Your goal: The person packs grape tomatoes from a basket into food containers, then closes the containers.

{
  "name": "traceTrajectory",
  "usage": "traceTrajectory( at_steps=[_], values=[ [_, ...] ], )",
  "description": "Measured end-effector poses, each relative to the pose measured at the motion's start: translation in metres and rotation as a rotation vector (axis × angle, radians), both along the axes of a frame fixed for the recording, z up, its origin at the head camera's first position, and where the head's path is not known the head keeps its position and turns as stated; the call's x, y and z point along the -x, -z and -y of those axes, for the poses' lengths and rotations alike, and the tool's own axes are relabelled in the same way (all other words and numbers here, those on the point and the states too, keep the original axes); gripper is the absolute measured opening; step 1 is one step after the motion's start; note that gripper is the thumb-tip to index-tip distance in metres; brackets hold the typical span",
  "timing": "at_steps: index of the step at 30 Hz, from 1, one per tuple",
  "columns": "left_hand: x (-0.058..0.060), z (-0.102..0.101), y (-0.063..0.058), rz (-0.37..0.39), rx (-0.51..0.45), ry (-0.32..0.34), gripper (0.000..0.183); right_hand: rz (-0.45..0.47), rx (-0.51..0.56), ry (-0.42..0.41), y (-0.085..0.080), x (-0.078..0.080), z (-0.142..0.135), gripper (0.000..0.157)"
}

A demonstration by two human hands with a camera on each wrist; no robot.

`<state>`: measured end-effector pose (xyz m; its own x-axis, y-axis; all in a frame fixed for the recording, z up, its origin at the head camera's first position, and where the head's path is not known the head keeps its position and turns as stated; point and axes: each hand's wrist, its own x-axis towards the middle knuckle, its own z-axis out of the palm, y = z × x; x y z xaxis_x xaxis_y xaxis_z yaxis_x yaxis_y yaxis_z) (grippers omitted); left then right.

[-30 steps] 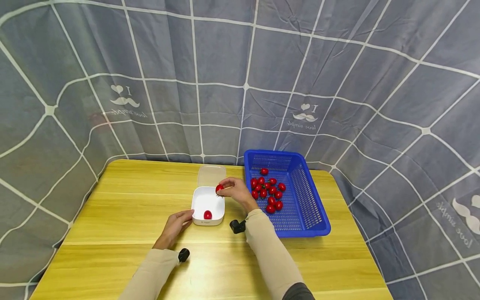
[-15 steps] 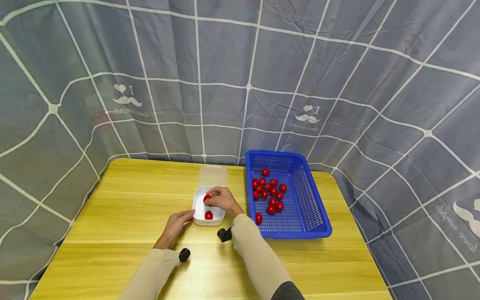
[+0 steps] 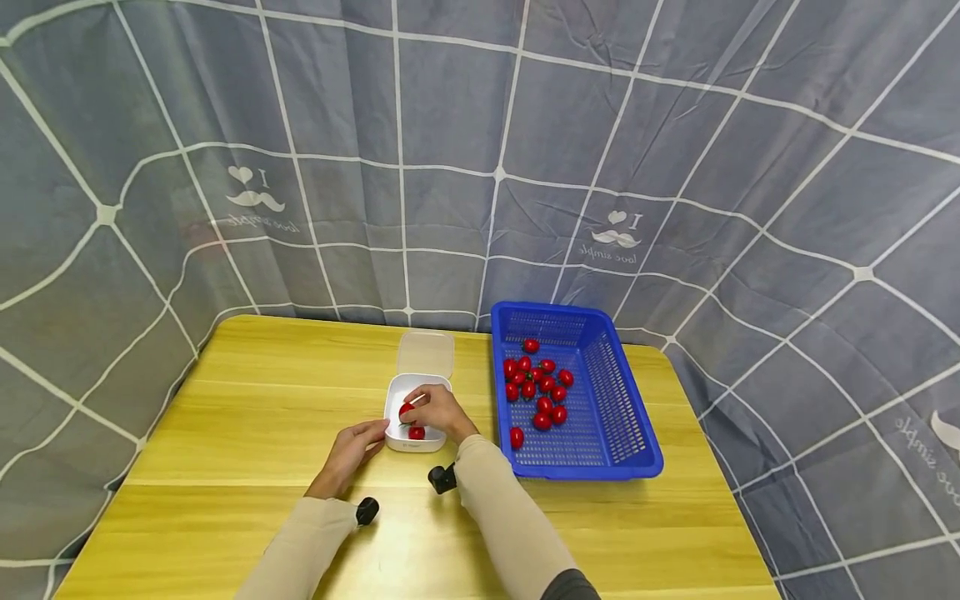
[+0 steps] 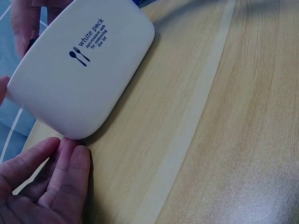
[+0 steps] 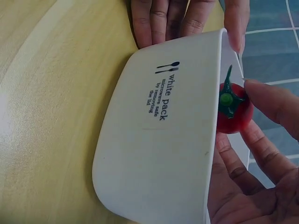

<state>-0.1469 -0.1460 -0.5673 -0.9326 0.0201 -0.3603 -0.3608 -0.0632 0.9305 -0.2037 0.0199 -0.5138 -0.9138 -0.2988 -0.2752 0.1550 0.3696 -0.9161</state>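
Observation:
In the head view, my right hand (image 3: 438,411) is inside the white food container (image 3: 397,389), pinching a red cherry tomato (image 3: 407,412) between thumb and fingers. The right wrist view shows this cherry tomato (image 5: 239,112), with its green stem, at the container's rim. Another cherry tomato (image 3: 416,433) lies in the container near its front wall. My left hand (image 3: 354,450) holds the container at its left side; in the left wrist view, the left hand's fingers (image 4: 70,182) touch the lower corner, with its thumb up at the rim.
A blue perforated basket (image 3: 645,408) stands to the right, with several cherry tomatoes (image 3: 545,383) in its left half. Behind the container lies a pale translucent lid (image 3: 426,352). A grey checked curtain (image 3: 450,208) hangs beyond the wooden table (image 3: 247,417).
My right hand has carried the cherry tomato leftward and down, from above the container's right edge to inside it. My left hand has stayed at the container's left side.

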Motion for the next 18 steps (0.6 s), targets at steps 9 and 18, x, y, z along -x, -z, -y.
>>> traceTrajectory(
  at_steps=[9, 18],
  values=[
    [0.0, -0.001, -0.002, -0.009, -0.003, 0.014, 0.053, 0.02, 0.005, -0.024, -0.003, -0.001, -0.002, 0.02],
    [0.0, 0.0, 0.0, -0.007, -0.001, 0.012, 0.055, -0.033, 0.027, -0.023, -0.022, 0.007, -0.022, 0.028]
  ],
)
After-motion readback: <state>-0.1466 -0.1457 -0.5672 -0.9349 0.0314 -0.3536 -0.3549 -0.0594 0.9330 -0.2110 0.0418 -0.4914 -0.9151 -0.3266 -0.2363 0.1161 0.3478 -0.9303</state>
